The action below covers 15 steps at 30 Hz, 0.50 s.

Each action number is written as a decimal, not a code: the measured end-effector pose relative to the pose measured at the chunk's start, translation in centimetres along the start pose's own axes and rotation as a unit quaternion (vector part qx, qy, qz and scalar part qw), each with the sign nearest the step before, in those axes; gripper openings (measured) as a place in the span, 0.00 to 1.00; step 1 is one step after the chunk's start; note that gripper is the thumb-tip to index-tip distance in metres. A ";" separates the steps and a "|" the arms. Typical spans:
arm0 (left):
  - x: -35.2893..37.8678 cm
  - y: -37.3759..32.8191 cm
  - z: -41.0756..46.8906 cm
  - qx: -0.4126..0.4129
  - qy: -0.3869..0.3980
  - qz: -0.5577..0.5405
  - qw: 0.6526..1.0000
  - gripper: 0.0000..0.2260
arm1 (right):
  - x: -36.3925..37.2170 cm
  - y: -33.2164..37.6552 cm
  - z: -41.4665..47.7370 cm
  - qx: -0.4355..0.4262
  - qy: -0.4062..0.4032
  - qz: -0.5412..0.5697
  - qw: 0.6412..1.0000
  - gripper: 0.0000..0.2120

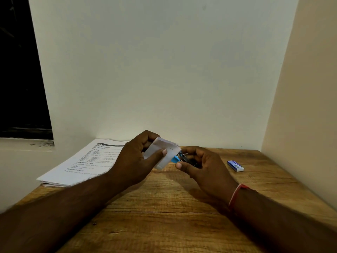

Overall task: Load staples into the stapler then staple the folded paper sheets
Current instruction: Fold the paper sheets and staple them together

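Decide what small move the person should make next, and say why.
Probably squeeze the stapler in the right hand: its blue end sits at the edge of the folded paper, which the left hand pinches above the table.

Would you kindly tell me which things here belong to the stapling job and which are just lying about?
Part of the job:
- folded paper, pinched in the left hand
- blue stapler, held in the right hand
- staple box, lying on the wooden table

Just lying about:
- stack of printed sheets, at the table's left edge
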State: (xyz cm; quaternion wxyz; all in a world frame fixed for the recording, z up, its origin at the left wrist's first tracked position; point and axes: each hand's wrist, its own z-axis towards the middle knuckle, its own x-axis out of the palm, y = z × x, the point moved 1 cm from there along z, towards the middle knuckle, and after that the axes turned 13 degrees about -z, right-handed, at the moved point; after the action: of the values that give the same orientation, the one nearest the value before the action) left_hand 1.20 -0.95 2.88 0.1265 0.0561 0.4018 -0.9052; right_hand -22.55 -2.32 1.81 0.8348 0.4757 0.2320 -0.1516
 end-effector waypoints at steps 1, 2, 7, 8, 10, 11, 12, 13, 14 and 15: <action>0.0 0.0 0.0 0.000 0.002 0.001 1.000 0.11 | 0.0 0.0 0.0 0.000 -0.006 0.003 1.000 0.19; 0.0 0.0 0.0 0.000 0.004 0.004 1.000 0.11 | 0.0 -0.1 0.1 -0.002 -0.008 0.007 1.000 0.20; 0.0 0.0 0.1 -0.007 0.011 0.016 1.000 0.11 | -0.2 -0.3 0.0 -0.007 -0.001 0.041 0.999 0.20; 0.0 0.0 0.1 -0.004 0.011 0.022 1.000 0.11 | -0.3 -0.4 0.0 -0.009 0.005 0.048 0.999 0.20; 0.0 0.0 0.1 0.005 0.011 0.032 0.999 0.11 | -0.4 -0.4 -0.1 -0.007 0.023 0.062 0.998 0.19; 0.0 -0.1 0.1 0.006 0.012 0.031 0.999 0.11 | -0.5 -0.2 -0.1 -0.004 0.032 0.062 0.998 0.18; 0.0 -0.1 0.0 0.006 0.015 0.031 0.999 0.11 | -0.5 -0.2 -0.2 -0.003 0.039 0.052 0.998 0.18; -0.1 -0.1 0.0 0.008 0.020 0.033 0.999 0.12 | -0.4 -0.2 -0.3 -0.002 0.045 0.041 0.998 0.18; -0.1 -0.1 0.0 0.011 0.027 0.037 0.999 0.12 | -0.4 -0.2 -0.3 -0.001 0.049 0.032 0.998 0.18; -0.1 -0.1 0.1 0.012 0.036 0.041 0.998 0.12 | -0.4 0.0 -0.4 0.002 0.051 0.029 0.998 0.18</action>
State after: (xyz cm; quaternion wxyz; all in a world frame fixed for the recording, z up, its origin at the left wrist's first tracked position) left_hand 1.26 -0.91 3.00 0.1485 0.1063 0.3923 -0.9015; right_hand -22.98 -1.95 1.82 0.8251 0.4906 0.2602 -0.1034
